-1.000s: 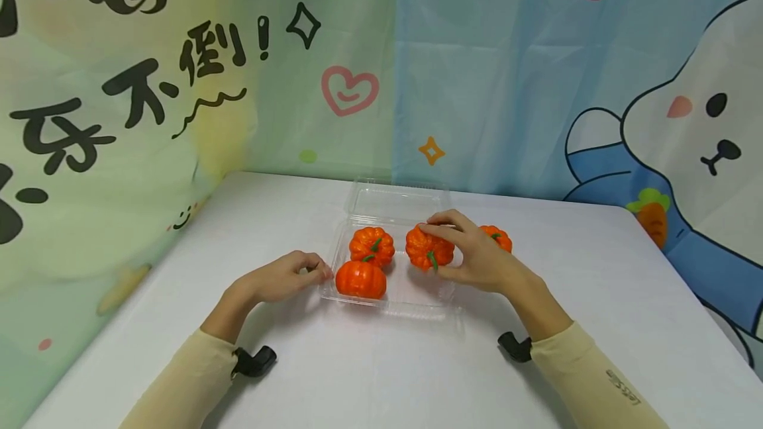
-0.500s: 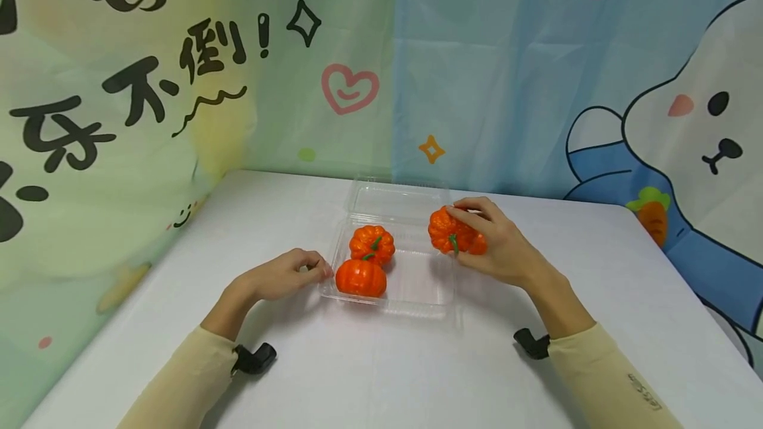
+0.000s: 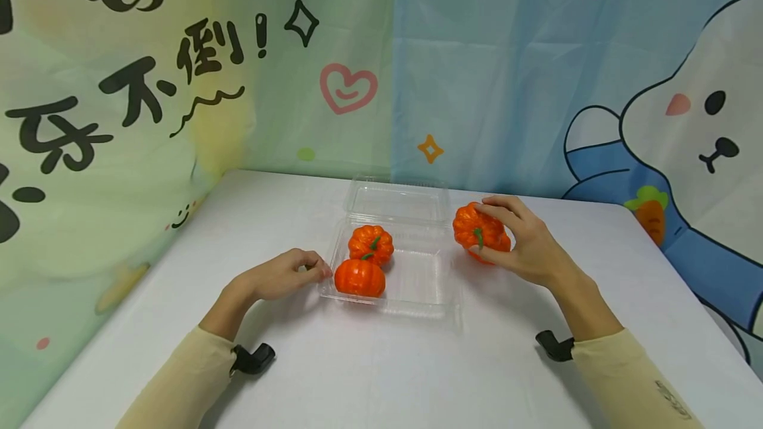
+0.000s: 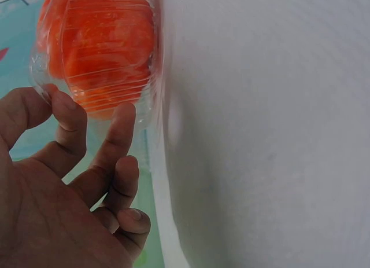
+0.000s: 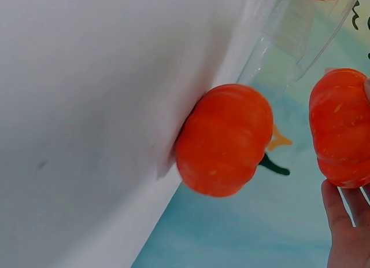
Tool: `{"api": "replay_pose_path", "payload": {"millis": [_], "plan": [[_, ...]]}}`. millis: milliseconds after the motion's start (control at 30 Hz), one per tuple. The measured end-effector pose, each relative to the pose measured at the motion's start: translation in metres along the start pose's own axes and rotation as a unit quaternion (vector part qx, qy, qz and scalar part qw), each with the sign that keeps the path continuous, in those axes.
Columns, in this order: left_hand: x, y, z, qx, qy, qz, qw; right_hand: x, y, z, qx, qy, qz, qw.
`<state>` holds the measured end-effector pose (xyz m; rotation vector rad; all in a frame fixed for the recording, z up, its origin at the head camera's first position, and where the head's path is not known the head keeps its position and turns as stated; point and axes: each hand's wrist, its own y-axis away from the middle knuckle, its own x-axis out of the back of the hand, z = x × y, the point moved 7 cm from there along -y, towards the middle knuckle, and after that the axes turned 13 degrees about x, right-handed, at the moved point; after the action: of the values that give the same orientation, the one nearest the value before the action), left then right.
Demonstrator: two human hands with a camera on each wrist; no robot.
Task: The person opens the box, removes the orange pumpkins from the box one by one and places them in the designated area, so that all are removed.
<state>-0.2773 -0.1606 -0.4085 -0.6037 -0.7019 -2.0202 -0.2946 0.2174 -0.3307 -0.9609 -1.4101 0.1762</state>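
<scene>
A clear plastic clamshell container lies open on the white table. Two orange pumpkins sit in its left half. My left hand is at the container's near left corner and pinches the rim; the nearer pumpkin shows through the plastic. My right hand grips a third orange pumpkin just right of the container, off the table. In the right wrist view this held pumpkin hangs beside another pumpkin that rests on the table next to the container.
The container's open lid lies flat behind it. A printed cloth backdrop hangs along the far and left sides of the table. The table's right edge runs past my right forearm.
My right hand has lifted the pumpkin out of the container's right half and carried it rightward past the rim. The left hand has stayed at the container's corner.
</scene>
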Motion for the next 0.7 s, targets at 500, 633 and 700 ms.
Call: {"api": "replay_pose_path", "payload": {"millis": [500, 633, 700], "plan": [[0.000, 0.001, 0.000, 0.005, -0.002, -0.001, 1.0000, 0.026, 0.032, 0.018, -0.088, 0.053, 0.000, 0.995], [0.001, 0.000, 0.000, 0.002, -0.004, 0.000, 1.0000, 0.033, 0.038, 0.022, -0.100, 0.057, 0.007, 0.993], [0.000, 0.000, 0.001, 0.002, -0.004, -0.001, 1.0000, 0.035, 0.041, 0.023, -0.103, 0.053, 0.012, 0.993]]}}
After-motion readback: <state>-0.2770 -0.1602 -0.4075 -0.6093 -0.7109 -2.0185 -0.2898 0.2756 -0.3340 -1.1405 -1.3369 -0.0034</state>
